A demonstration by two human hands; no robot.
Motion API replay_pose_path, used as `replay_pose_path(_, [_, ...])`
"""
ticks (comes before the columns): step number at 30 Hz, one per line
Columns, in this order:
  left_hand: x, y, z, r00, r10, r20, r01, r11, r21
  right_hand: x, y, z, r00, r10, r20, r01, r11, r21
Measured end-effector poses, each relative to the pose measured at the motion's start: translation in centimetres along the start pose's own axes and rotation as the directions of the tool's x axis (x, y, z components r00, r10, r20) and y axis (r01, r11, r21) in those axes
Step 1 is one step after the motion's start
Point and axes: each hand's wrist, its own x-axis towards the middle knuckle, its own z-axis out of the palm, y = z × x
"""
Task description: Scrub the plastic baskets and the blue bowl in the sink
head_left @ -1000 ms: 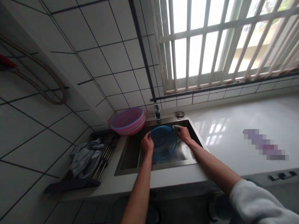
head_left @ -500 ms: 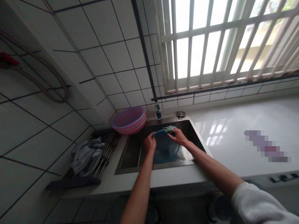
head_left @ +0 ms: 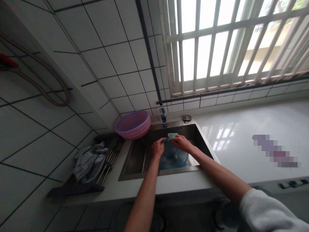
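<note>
A blue plastic colander (head_left: pixel 174 158) is tilted over the steel sink (head_left: pixel 135 161). My left hand (head_left: pixel 158 149) is closed on its left rim. My right hand (head_left: pixel 182 143) is closed on a small green cloth (head_left: pixel 172 136) pressed against the colander's upper rim. Both forearms reach in from the bottom of the view.
A pink colander (head_left: pixel 133 124) stands at the sink's back left corner, by the faucet (head_left: pixel 163 117). A grey rag (head_left: pixel 89 161) lies on a dish rack (head_left: pixel 106 161) to the left. White counter (head_left: pixel 241 145) stretches to the right under a barred window (head_left: pixel 229 45).
The blue colander has turned from open-side up to its mesh bottom facing me. My right hand with the cloth has moved left along the rim, closer to my left hand.
</note>
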Motion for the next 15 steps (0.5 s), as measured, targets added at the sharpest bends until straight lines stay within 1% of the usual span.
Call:
replay_pose_path(3, [0.2, -0.3, -0.3, 0.999, -0.037, -0.016, 0.037, 0.999, 0.013, -0.1, 1.7, -0.7, 0.997, 0.073, -0.034, -0.074, 0.997, -0.027])
replay_pose_path(5, [0.2, -0.3, -0.3, 0.999, -0.036, -0.007, 0.036, 0.999, 0.017, -0.1, 2.1, -0.7, 0.996, 0.085, -0.038, -0.088, 0.994, -0.069])
replay_pose_path(7, [0.1, -0.2, -0.1, 1.0, -0.006, 0.019, 0.006, 1.0, 0.026, 0.0, 1.7, -0.3, 0.999, 0.047, -0.001, -0.047, 0.993, -0.108])
replay_pose_path(11, [-0.3, 0.5, 0.5, 0.994, 0.061, 0.091, -0.068, 0.995, 0.077, 0.3, -0.3, 1.4, 0.993, -0.04, 0.111, 0.057, 0.985, -0.16])
replay_pose_path(13, [-0.4, 0.7, 0.5, 0.991, 0.082, 0.103, -0.09, 0.993, 0.075, 0.5, -0.7, 1.8, 0.99, -0.038, 0.133, 0.062, 0.983, -0.175])
replay_pose_path(15, [-0.3, 0.7, 0.3, 0.994, 0.074, 0.08, -0.078, 0.996, 0.05, 0.6, -0.4, 1.5, 0.993, 0.021, 0.115, 0.002, 0.98, -0.198])
